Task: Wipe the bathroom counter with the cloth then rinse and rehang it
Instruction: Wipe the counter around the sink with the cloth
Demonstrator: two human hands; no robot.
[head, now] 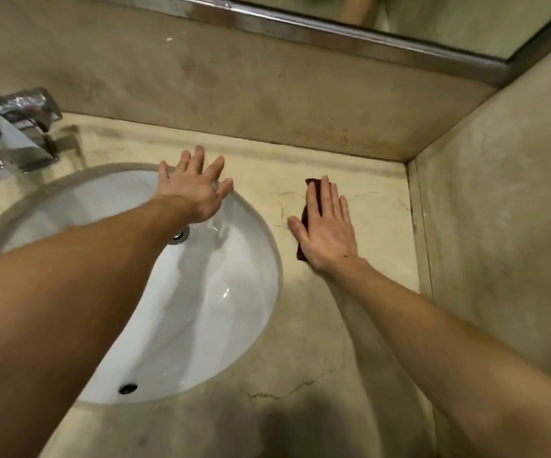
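Cloth (304,213) pressed under the flat right hand (328,233) on the cracked beige desk (350,325).
Left hand (193,191) spread wide above the sink (234,292) rim.

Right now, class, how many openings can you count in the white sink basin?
2: the metal drain at the bottom, a dark overflow hole in the near wall. The left forearm may hide others.
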